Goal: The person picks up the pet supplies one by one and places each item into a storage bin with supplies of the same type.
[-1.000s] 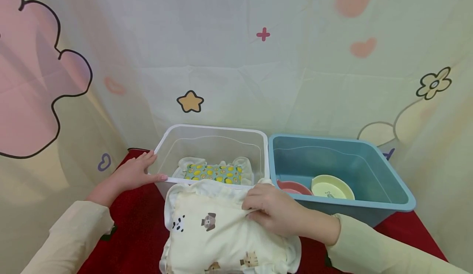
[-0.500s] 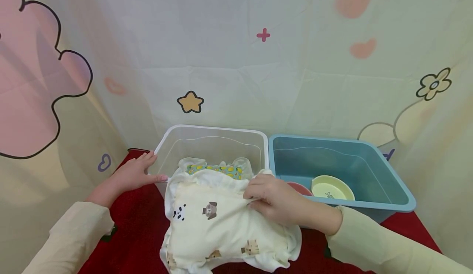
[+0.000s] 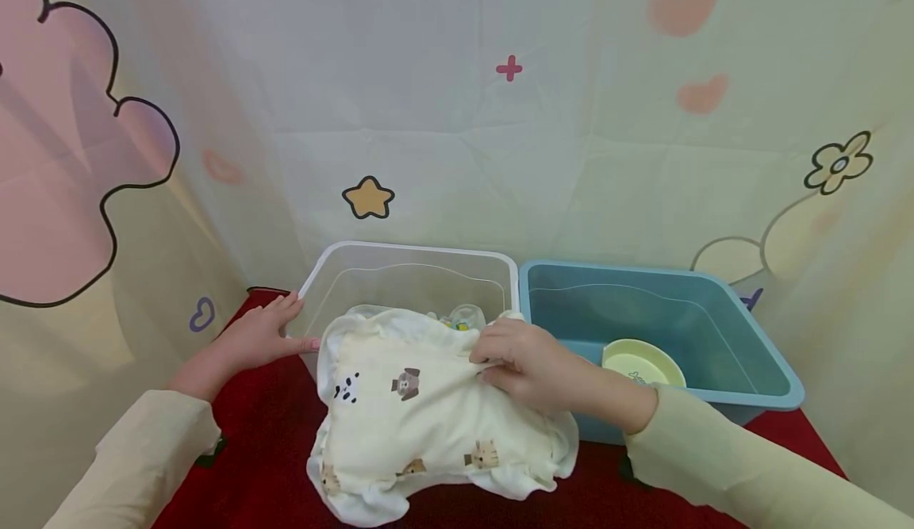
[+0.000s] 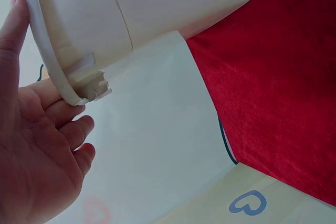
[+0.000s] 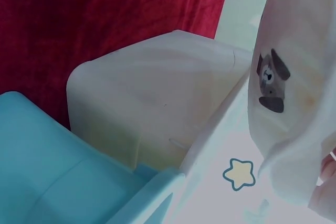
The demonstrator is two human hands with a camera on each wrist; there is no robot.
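Note:
My right hand [image 3: 531, 366] pinches the upper right edge of a small cream pillow [image 3: 414, 434] with a frilled border and printed animal faces. The pillow hangs tilted before the white plastic bin [image 3: 421, 250], its top frill overlapping the bin's near rim. In the right wrist view the pillow [image 5: 299, 77] bulges at the right, and only a little of the hand shows. My left hand [image 3: 260, 339] grips the bin's near left corner, thumb and fingers at the rim in the left wrist view. Inside the bin, another frilled pillow [image 3: 467, 316] is mostly hidden.
A blue bin [image 3: 657, 275] stands against the white one on the right, with a pale yellow dish [image 3: 643, 361] in it. Red cloth [image 3: 264, 426] covers the table. A printed curtain [image 3: 543, 164] hangs close behind both bins.
My right hand has lifted the cream pillow upward, and it now covers the bin's near rim and most of the lemon-print pillow inside. The red dish has become hidden. My left hand stays put.

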